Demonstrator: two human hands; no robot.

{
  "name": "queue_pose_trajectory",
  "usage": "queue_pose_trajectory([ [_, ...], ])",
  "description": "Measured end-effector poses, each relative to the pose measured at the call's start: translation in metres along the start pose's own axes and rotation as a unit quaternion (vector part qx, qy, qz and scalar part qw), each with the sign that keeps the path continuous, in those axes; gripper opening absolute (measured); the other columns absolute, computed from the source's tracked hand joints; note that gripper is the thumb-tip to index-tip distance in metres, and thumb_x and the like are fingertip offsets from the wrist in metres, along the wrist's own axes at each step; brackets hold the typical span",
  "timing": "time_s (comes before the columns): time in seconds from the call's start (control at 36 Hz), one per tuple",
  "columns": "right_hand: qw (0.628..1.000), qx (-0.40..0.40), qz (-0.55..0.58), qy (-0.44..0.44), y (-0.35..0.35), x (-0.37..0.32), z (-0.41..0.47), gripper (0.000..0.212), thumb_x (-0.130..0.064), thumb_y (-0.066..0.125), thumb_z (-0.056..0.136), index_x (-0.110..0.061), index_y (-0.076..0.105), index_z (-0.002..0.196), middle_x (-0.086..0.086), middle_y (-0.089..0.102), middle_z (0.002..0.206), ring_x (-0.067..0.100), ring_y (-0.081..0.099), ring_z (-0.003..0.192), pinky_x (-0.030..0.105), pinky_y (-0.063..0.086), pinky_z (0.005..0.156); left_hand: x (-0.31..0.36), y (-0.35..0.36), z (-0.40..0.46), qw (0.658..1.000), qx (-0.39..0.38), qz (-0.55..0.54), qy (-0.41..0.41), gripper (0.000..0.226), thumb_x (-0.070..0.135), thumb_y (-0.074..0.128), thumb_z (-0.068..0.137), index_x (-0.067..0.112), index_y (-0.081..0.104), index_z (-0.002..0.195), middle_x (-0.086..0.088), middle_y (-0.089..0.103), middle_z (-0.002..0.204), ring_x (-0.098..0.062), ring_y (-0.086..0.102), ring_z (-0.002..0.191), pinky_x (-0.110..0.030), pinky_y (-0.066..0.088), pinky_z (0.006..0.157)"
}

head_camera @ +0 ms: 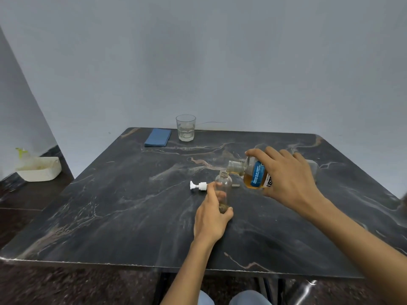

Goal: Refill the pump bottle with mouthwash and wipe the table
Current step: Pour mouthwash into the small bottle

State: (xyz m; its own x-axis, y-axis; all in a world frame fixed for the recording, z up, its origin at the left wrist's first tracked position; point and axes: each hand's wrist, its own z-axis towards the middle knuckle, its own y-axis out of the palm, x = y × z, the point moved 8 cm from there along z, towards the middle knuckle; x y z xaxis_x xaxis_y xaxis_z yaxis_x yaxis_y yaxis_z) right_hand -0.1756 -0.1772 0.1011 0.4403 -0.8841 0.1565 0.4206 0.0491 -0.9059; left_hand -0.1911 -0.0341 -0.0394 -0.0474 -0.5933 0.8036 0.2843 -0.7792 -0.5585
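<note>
A small clear pump bottle (223, 183) stands upright and uncapped near the table's middle, with a little amber liquid at its bottom. My left hand (211, 214) grips its lower part. My right hand (286, 175) holds the mouthwash bottle (253, 175), which has amber liquid and a blue label. It is tipped on its side, and its open neck sits just above and to the right of the small bottle's mouth. The white pump head (198, 186) lies on the table just left of the small bottle.
A folded blue cloth (158, 137) and a clear drinking glass (185, 127) sit at the far edge of the dark marble table (110, 216). A small dark object (235, 185) lies behind the pump bottle. A white basket (38, 169) stands on the floor at left.
</note>
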Motion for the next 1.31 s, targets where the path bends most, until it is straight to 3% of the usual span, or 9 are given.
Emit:
queue_pose_trajectory([
  [0.56, 1.000, -0.010, -0.002, -0.002, -0.0021, -0.0021, 0.0001, 0.086, -0.042, 0.079, 0.067, -0.041, 0.028, 0.136, -0.006, 0.051, 0.123, 0.019, 0.051, 0.106, 0.037, 0.039, 0.091, 0.0003, -0.0004, -0.0001, 1.000, -0.005, 0.003, -0.009, 0.066, 0.027, 0.068, 0.083, 0.034, 0.023, 0.130, 0.018, 0.052, 0.115, -0.006, 0.056, 0.100, -0.024, 0.043, 0.084],
  [0.81, 1.000, -0.011, -0.004, -0.001, -0.0016, -0.0020, 0.0007, 0.088, -0.043, 0.079, 0.066, -0.042, 0.025, 0.135, -0.007, 0.051, 0.125, 0.019, 0.050, 0.109, 0.038, 0.039, 0.094, -0.0001, -0.0011, 0.0002, 1.000, 0.002, 0.006, -0.004, 0.063, 0.028, 0.067, 0.082, 0.038, 0.022, 0.125, 0.024, 0.047, 0.106, -0.003, 0.053, 0.095, -0.023, 0.043, 0.082],
  [0.92, 1.000, -0.012, -0.001, 0.000, -0.0018, -0.0014, 0.0006, 0.087, -0.041, 0.079, 0.067, -0.042, 0.026, 0.135, -0.006, 0.051, 0.124, 0.019, 0.050, 0.108, 0.039, 0.039, 0.094, -0.0004, -0.0002, 0.0005, 1.000, 0.000, 0.001, -0.005, 0.066, 0.028, 0.068, 0.082, 0.037, 0.021, 0.127, 0.018, 0.053, 0.113, -0.006, 0.055, 0.100, -0.026, 0.045, 0.086],
  [1.31, 1.000, -0.011, -0.005, -0.004, -0.0015, -0.0019, 0.0015, 0.089, -0.041, 0.080, 0.066, -0.042, 0.024, 0.135, -0.006, 0.050, 0.126, 0.019, 0.050, 0.109, 0.039, 0.039, 0.095, 0.0003, -0.0008, 0.0003, 1.000, -0.001, -0.006, -0.001, 0.062, 0.025, 0.068, 0.082, 0.039, 0.024, 0.124, 0.022, 0.049, 0.105, 0.001, 0.053, 0.089, -0.021, 0.044, 0.081],
])
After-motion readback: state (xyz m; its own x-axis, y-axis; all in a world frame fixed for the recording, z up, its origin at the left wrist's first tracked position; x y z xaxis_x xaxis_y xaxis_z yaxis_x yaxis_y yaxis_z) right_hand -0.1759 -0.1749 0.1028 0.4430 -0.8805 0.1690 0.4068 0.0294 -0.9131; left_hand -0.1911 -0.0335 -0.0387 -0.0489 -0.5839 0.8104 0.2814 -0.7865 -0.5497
